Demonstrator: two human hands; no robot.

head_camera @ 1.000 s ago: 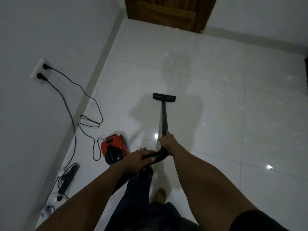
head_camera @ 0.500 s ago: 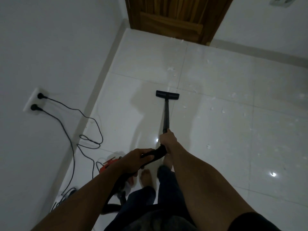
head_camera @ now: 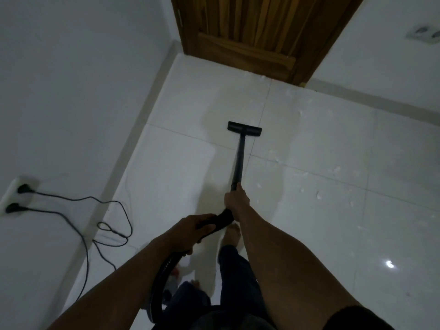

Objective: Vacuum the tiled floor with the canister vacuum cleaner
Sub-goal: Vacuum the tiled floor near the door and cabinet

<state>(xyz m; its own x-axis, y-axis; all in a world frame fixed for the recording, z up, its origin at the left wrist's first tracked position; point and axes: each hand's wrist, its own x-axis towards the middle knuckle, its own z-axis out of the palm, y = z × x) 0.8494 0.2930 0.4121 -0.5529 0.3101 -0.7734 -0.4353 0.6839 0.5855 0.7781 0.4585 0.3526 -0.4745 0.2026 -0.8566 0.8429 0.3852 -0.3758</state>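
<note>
Gripping the black wand [head_camera: 238, 163] with the right hand [head_camera: 237, 200], fingers curled round its near end. Holding the hose handle [head_camera: 215, 221] in the left hand [head_camera: 190, 231], fingers wrapped round it too, with the ribbed hose [head_camera: 160, 284] looping down beside the left forearm. Resting the floor head [head_camera: 244, 129] flat on the tiled floor [head_camera: 345, 246], near a crossing of tile joints and well short of the wooden door [head_camera: 250, 32] ahead. Facing a wide stretch of tile to the right, scattered with white scraps [head_camera: 317, 194]. Standing apart from the left skirting [head_camera: 142, 120], with two black cables [head_camera: 119, 217] trailing from a wall socket [head_camera: 8, 198] onto the floor's edge.
</note>
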